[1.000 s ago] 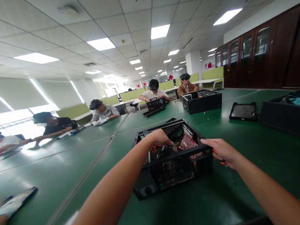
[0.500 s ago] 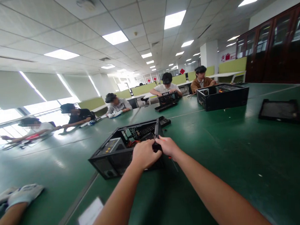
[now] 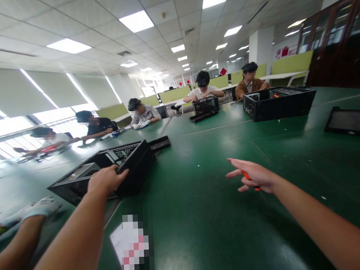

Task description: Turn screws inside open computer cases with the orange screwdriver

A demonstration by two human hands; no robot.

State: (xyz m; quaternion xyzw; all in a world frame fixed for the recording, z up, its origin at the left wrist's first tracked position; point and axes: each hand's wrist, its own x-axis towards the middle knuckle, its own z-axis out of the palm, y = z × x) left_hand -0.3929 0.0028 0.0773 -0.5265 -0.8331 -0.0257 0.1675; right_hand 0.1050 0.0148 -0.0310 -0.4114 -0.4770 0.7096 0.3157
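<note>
Computer case point(image 3: 139, 164): black, rectangular, open side up, set obliquely on the green tabletop point(image 3: 200, 213). The interior is exposed: grey boxed unit point(image 3: 86, 170) at the far-left end, slotted and perforated wall along the far side. The right-hand end panel is plain. The left hand point(image 3: 106, 181) grips the near rim. Orange tool point(image 3: 245, 175): tucked in the right hand point(image 3: 255, 176), above the tabletop, well apart from the case; mostly hidden, type indeterminable.

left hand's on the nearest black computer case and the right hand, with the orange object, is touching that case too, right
Not quite: in the head view, the right hand, with the orange object, is apart from the nearest black computer case, over the green table. The left hand is on it.
</note>
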